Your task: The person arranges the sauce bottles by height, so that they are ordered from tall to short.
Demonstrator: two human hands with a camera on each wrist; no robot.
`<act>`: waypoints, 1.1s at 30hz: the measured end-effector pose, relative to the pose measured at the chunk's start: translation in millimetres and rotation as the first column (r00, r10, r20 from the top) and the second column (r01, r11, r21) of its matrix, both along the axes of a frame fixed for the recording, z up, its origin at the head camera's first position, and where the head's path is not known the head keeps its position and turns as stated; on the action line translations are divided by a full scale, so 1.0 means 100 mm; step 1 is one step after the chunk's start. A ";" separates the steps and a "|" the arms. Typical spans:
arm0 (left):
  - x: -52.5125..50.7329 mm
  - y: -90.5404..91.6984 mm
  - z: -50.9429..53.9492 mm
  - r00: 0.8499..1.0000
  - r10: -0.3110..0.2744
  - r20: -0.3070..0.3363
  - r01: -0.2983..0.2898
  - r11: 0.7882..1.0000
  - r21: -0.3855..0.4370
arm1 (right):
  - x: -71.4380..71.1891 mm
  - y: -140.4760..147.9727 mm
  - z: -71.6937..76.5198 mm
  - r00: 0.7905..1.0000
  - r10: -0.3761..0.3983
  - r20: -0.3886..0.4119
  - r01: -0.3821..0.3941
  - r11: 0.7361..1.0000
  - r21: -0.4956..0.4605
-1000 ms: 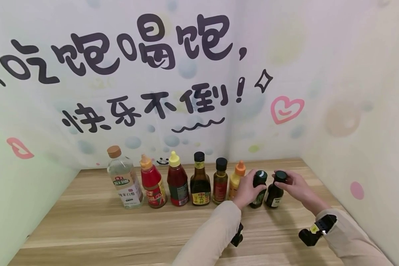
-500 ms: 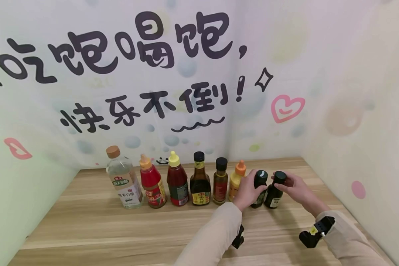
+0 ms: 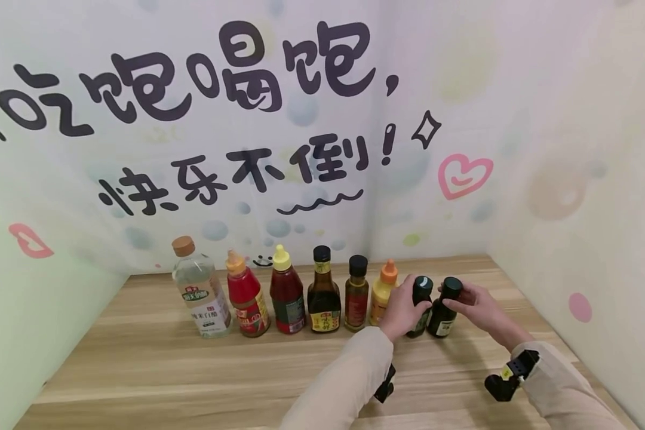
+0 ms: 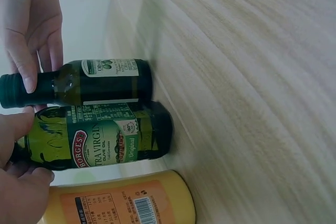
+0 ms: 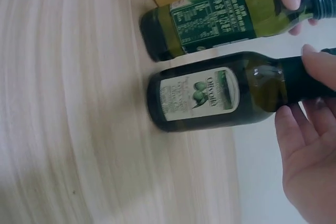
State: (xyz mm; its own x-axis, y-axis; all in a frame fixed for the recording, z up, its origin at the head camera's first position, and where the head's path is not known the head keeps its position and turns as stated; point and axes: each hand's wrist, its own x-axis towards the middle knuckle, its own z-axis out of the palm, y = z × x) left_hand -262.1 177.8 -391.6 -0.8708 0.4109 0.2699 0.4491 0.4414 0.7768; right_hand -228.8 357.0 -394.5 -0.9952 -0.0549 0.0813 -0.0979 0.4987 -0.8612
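Observation:
Two small dark green olive oil bottles stand side by side at the right end of a row on the wooden table. My left hand (image 3: 403, 310) grips the neck of the Borges olive oil bottle (image 4: 100, 135), which has a green label. Just to its right, my right hand (image 3: 481, 307) pinches the neck of the Olivoila olive oil bottle (image 5: 194, 98), whose label is pale with olives on it. Both bottles are upright on the table, very close together. A yellow squeeze bottle (image 3: 380, 295) with an orange cap stands directly left of my left hand.
Leftward along the row stand a slim dark-capped bottle (image 3: 356, 295), a soy sauce-like bottle (image 3: 323, 292), two red squeeze bottles and a clear white vinegar bottle (image 3: 201, 292). A printed cloth wall (image 3: 322, 233) closes off the back; bare wooden table (image 3: 193, 382) lies in front.
The Borges bottle and my left hand have shifted very slightly right, while the Olivoila bottle has edged slightly left, narrowing the gap. Both hands keep their hold.

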 end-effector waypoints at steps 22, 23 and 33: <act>0.14 0.02 0.00 0.999 0.003 0.052 -0.005 0.999 0.044 | 0.01 -0.02 -0.14 0.998 0.023 -0.059 -0.026 0.998 -0.062; 0.14 0.02 0.00 0.999 0.002 0.041 -0.004 0.999 0.048 | 0.01 -0.02 -0.14 0.998 0.022 -0.059 -0.026 0.998 -0.061; 0.11 -0.11 0.00 0.993 -0.075 -0.095 0.075 0.997 -0.001 | 0.00 0.00 -0.06 1.000 -0.006 -0.017 0.006 1.000 -0.009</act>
State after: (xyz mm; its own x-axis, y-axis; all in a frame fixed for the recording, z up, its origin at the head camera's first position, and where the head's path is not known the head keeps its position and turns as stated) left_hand -251.5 167.1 -391.4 -0.8079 0.4736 0.3507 0.5525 0.4016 0.7303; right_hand -228.4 357.2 -400.6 -0.9940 -0.0480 0.0986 -0.1095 0.4912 -0.8641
